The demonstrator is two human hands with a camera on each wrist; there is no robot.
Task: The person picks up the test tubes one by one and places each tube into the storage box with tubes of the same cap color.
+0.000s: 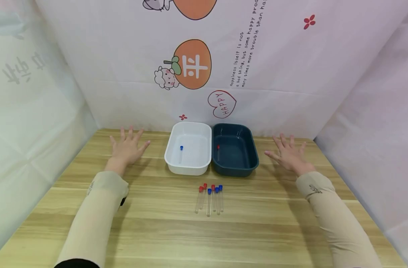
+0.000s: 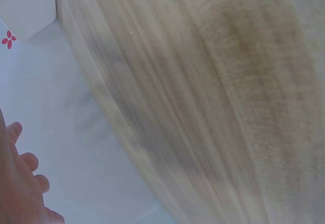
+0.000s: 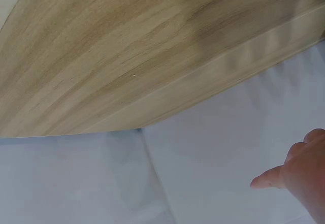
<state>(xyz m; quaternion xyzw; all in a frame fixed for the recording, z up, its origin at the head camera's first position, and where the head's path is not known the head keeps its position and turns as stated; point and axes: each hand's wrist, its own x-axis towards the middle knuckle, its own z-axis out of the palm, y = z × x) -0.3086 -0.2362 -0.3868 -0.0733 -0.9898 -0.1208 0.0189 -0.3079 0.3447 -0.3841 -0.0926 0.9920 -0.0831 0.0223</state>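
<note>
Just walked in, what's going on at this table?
Nobody is handling anything right now: the person's left hand and right hand are spread with nothing in them, one on each side of two bins. The white bin holds one blue-capped tube; the dark bin holds one red-capped tube. Six more tubes, three red-capped and three blue-capped, lie on the table in front of the bins.

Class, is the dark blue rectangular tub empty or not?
Not empty: in the head view, one slender, clear, red-capped tube shows inside the dark blue tub.
</note>
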